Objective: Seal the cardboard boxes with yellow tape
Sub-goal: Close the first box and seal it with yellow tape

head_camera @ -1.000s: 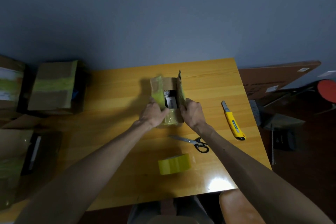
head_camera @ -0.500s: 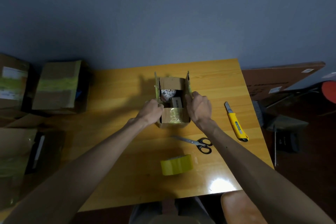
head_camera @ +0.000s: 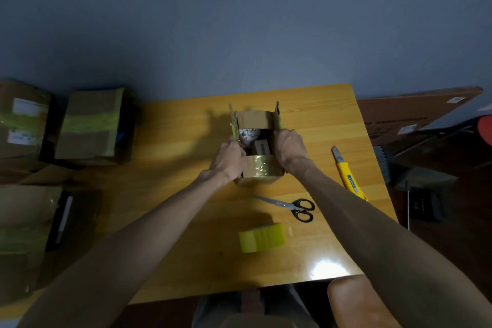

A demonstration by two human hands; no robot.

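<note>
I watched the left hand [head_camera: 230, 158] and right hand [head_camera: 290, 148] each grip a side flap of the open box [head_camera: 262, 172].

We're looking at a dim shot: the wall [head_camera: 239, 21] goes murky blue-grey, one hot glare patch sits on the table [head_camera: 173, 194] by its near edge, the cardboard box [head_camera: 259, 172] throws a soft shadow leftward, and wide-angle bend curves the edges.

My left hand [head_camera: 230, 160] and right hand [head_camera: 290, 148] grip the side flaps of the small open brown cardboard box [head_camera: 259, 169] on the wooden table [head_camera: 173, 141]; the yellow tape roll [head_camera: 262, 237] lies nearer me.
</note>
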